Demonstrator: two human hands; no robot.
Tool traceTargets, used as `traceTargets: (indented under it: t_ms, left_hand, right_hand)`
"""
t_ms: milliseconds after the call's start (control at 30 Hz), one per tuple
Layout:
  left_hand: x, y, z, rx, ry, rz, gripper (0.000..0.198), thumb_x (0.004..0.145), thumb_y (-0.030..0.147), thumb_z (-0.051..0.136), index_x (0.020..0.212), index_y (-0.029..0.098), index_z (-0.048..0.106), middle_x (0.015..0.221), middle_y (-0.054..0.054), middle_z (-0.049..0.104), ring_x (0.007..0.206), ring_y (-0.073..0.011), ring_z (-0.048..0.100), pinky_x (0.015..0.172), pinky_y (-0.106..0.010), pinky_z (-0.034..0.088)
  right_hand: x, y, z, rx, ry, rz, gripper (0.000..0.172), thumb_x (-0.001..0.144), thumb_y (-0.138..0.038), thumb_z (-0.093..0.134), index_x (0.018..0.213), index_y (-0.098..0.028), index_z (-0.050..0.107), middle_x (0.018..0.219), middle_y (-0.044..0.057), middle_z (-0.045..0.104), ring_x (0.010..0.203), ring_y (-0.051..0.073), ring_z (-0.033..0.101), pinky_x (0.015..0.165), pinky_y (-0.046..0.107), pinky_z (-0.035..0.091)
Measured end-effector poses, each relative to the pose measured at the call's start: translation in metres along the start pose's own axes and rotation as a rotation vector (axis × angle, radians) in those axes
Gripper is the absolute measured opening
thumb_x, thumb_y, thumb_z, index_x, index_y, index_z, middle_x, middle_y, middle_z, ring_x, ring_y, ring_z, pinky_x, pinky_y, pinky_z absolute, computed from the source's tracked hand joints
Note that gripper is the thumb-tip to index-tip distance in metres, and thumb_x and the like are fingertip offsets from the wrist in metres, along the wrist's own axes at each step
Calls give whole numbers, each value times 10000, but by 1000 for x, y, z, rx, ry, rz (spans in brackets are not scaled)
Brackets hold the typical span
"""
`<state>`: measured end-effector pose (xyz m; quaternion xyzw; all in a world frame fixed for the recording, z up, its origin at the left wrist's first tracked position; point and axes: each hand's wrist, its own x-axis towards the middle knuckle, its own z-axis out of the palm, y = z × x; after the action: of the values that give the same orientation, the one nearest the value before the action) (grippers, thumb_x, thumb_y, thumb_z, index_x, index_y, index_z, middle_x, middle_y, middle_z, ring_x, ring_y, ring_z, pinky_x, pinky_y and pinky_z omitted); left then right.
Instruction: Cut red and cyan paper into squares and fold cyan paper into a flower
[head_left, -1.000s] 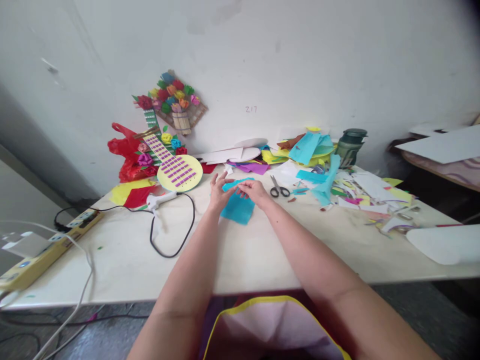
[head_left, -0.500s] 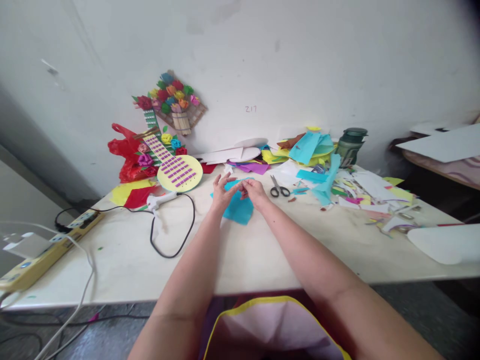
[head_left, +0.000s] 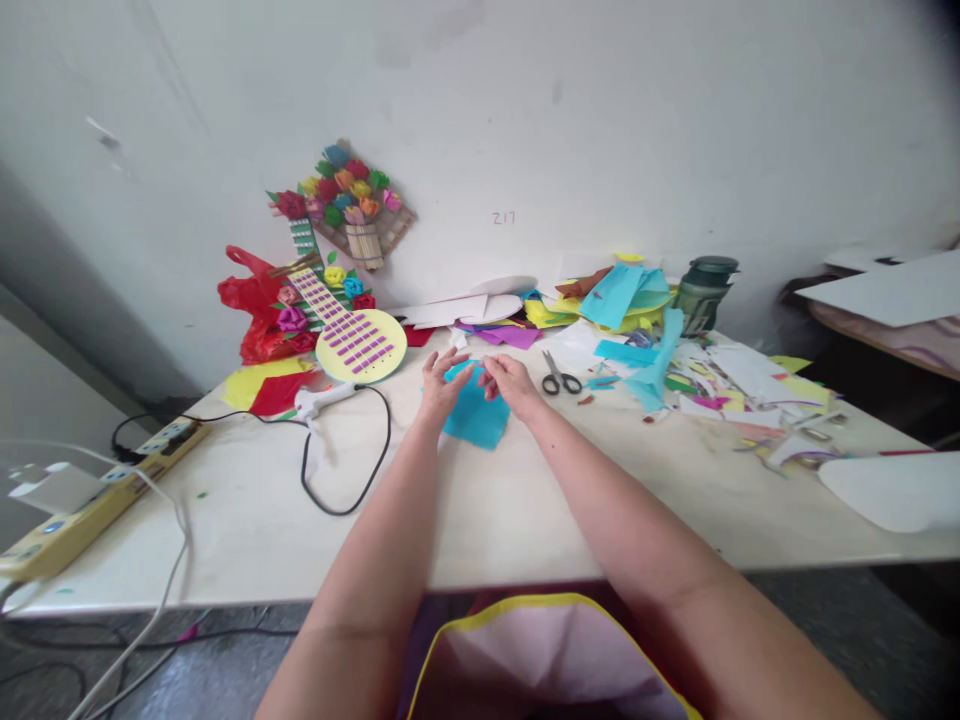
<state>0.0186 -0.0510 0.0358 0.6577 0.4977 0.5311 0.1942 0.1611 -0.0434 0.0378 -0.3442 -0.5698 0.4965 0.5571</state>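
Left hand (head_left: 444,388) lies open, pressing the blue paper (head_left: 480,425) flat; right hand (head_left: 511,383) seemingly pinches its far edge, mid-fold. A clean crease calls for aligned edges.

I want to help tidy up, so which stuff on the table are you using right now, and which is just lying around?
In use: the blue paper, with the left hand and the right hand both on it.

Lying about: scissors, glue gun, paper guitar, green jar, paper scraps, power strip.
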Motion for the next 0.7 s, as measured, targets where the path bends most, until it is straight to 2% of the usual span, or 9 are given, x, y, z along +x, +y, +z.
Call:
traceTargets:
  t_ms: [100,267,500,700]
  left_hand:
    - [0,-1,-1,-18,-4,28,307,758,356,582,1029,226,642,1266,-48,527,1321,-218,230,1064,-403,203]
    - [1,-4,0,-23,-30,63,226,774,333,563,939,214,662,1256,-51,534,1331,-212,207,1077,-416,160]
    - [2,-8,0,-63,-21,28,187,739,333,608,865,199,642,1309,-70,482,1332,-226,199,1066,-416,176]
    - [4,-13,2,-60,-38,27,157,713,313,630,820,198,634,1297,-70,494,1329,-248,201,1058,-439,169]
  right_hand:
    - [0,0,0,31,-21,47,183,788,-317,499,879,-165,544,577,-31,594,376,74,498,376,194,393]
    - [2,3,2,39,2,112,139,768,-272,528,811,-144,562,510,-37,570,356,69,488,375,187,389]
    - [3,5,-1,1,-75,48,197,719,-308,584,807,-135,616,658,25,657,450,83,564,422,184,405]
    - [2,4,2,-76,-56,59,131,743,-273,554,732,-147,590,599,3,624,439,85,552,431,192,403]
